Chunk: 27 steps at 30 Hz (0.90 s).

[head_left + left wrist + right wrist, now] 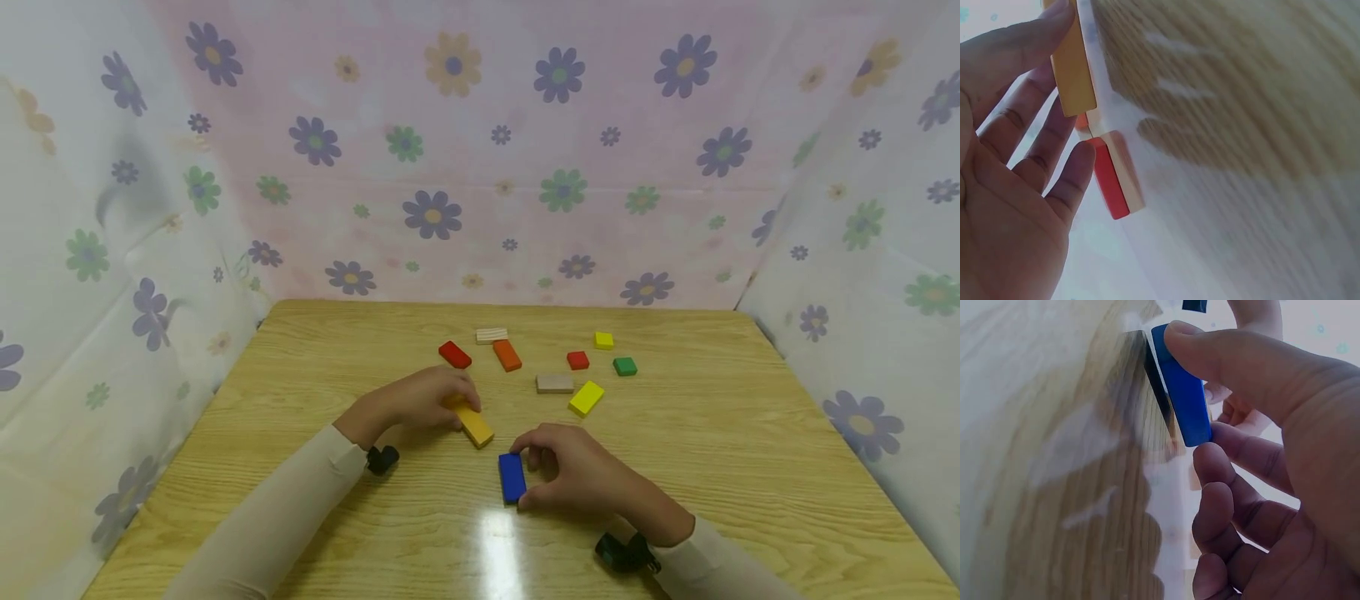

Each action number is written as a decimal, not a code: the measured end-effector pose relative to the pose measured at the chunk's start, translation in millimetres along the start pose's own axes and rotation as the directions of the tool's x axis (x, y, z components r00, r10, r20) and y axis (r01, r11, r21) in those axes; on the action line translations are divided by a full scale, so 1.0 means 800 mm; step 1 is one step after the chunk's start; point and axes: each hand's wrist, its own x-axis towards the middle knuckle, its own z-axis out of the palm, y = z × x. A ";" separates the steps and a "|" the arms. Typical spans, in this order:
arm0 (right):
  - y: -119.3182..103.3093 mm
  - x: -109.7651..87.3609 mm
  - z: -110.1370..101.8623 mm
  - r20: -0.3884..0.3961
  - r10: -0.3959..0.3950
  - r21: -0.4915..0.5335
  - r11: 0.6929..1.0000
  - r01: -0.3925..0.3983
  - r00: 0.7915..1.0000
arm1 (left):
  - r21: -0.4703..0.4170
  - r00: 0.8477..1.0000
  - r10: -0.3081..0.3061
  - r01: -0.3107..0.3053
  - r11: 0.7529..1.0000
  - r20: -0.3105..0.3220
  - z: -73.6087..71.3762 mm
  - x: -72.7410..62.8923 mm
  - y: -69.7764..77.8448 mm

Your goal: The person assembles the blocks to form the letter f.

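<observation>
My left hand point(431, 398) pinches the far end of a yellow-orange wooden block point(476, 426) between thumb and fingers. That block lies slantwise at the middle of the table; in the left wrist view the thumb presses along its side. Closer to me, the right hand point(573, 468) holds a blue block point(512, 478) by its two short ends. The right wrist view shows the thumb on one end of the blue block point(1186, 394) and a fingertip at the other. The remaining right fingers are bent beside it.
Beyond the hands lie a red block point(454, 354), an orange block point(507, 356), a pale wood block point(492, 336), a grey-brown block point(555, 383) and a yellow block point(587, 398). Smaller red point(577, 360), yellow point(603, 340) and green pieces point(625, 366) sit to the right. Flowered cloth point(480, 167) surrounds the table.
</observation>
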 end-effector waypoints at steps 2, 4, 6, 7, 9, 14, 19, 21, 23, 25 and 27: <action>-0.001 -0.001 0.001 0.007 0.006 0.007 1.000 -0.006 1.000 | 0.005 1.000 0.018 -0.018 1.000 0.011 0.000 0.004 0.001; -0.002 -0.001 0.003 0.016 0.013 0.013 1.000 -0.013 1.000 | 0.009 0.999 0.035 -0.035 0.999 0.021 -0.001 0.007 0.002; -0.002 0.000 0.004 0.021 0.011 0.016 1.000 -0.012 1.000 | 0.009 0.998 0.047 -0.047 0.999 0.033 -0.001 0.011 0.003; -0.002 0.000 0.004 0.022 0.006 0.017 1.000 -0.007 1.000 | 0.008 0.998 0.054 -0.054 0.998 0.038 -0.001 0.012 0.004; -0.003 0.000 0.005 0.025 -0.003 0.018 1.000 0.002 1.000 | 0.003 0.997 0.067 -0.067 0.998 0.048 -0.001 0.015 0.004; -0.004 0.000 0.008 0.019 -0.031 0.015 0.999 0.031 0.999 | 0.003 0.994 0.091 -0.091 0.996 0.067 0.000 0.020 0.003; -0.006 -0.001 0.009 0.013 -0.040 0.018 0.999 0.039 0.999 | 0.003 0.990 0.111 -0.112 0.994 0.085 -0.002 0.024 0.005; -0.006 0.000 0.010 0.013 -0.039 0.018 0.999 0.038 0.999 | 0.006 0.989 0.112 -0.113 0.994 0.094 -0.004 0.025 0.006; -0.006 0.000 0.010 0.014 -0.037 0.023 0.999 0.036 0.999 | 0.009 0.989 0.108 -0.109 0.994 0.104 -0.005 0.026 0.008; -0.005 0.001 0.012 0.018 -0.034 0.029 0.999 0.034 0.999 | 0.013 0.988 0.105 -0.107 0.994 0.114 -0.005 0.027 0.008; -0.004 0.001 0.014 0.022 -0.030 0.037 0.999 0.030 0.999 | 0.019 0.987 0.107 -0.110 0.994 0.120 -0.004 0.028 0.008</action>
